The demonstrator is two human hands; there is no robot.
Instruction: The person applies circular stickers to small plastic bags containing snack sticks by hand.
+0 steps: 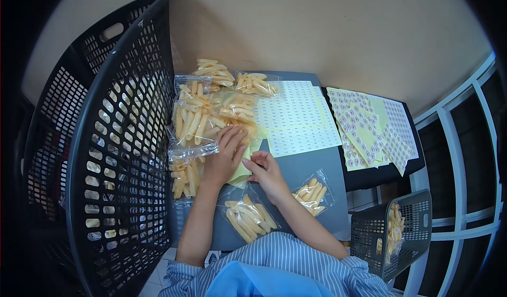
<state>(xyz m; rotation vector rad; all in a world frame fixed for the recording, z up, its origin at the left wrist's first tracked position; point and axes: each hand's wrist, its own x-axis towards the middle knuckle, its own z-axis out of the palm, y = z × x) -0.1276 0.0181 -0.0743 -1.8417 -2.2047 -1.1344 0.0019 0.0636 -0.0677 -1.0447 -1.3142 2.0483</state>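
My left hand (228, 150) lies with its fingers apart over the edge of a pile of clear bags of pale yellow sticks (195, 114). Just to its right, my right hand (262, 171) has thumb and fingertips bent together beside a pale yellow paper (241, 169); what they hold, if anything, is too small to tell. Nearer my body lies one bag of sticks (248, 217), with another bag (311, 195) to the right of my right forearm. A white label sheet (296, 114) lies flat beyond my hands.
A tall black basket (127, 138) of bags stands along the left. Sheets of round stickers (364, 128) lie on a black surface at the right. Below them is a smaller basket (417, 239) with bags. The grey table (317, 165) meets a wall behind.
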